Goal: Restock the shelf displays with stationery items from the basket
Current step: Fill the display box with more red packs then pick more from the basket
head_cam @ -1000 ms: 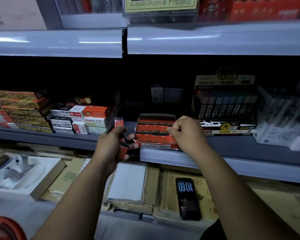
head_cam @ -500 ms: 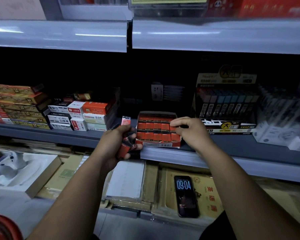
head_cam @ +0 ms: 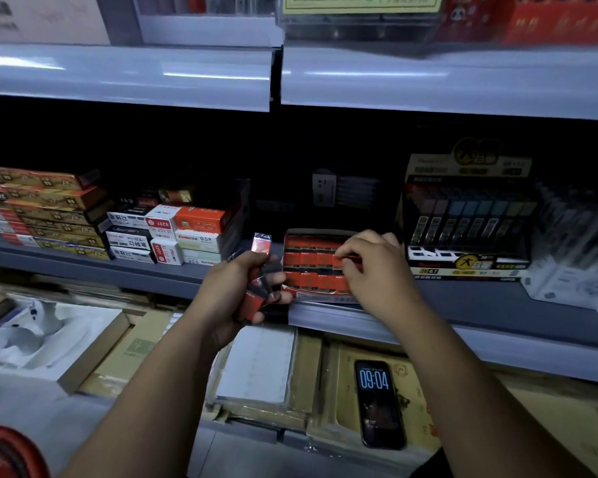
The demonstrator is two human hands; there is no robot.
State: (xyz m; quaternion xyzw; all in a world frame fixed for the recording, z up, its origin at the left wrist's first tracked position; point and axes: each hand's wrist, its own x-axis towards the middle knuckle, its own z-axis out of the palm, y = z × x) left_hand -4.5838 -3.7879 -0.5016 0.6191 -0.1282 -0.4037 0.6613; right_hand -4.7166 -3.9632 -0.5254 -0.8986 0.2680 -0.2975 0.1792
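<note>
The right hand (head_cam: 377, 270) pinches one small red pack (head_cam: 352, 260) between thumb and curled fingertips, its long axis lying roughly nine to three o'clock, at the right edge of the open display box (head_cam: 320, 232). That box sits near the front lip of the grey shelf (head_cam: 463, 305) and already holds rows of the same red packs, packed side by side. At nine o'clock from the box, just beside it, the left hand (head_cam: 228, 294) grips a bundle of red packs (head_cam: 254, 300); they stand nearly upright, long axis twelve to six, and the top end of the tallest one pokes out above the fist toward twelve. At three o'clock from the box stands a pen display carton (head_cam: 463, 229); at nine, beyond the left hand, are stacked refill boxes (head_cam: 187, 232). At six o'clock, on the level below, a phone (head_cam: 377, 401) lies face up. A red basket (head_cam: 4, 450) shows at the far seven o'clock corner.
</note>
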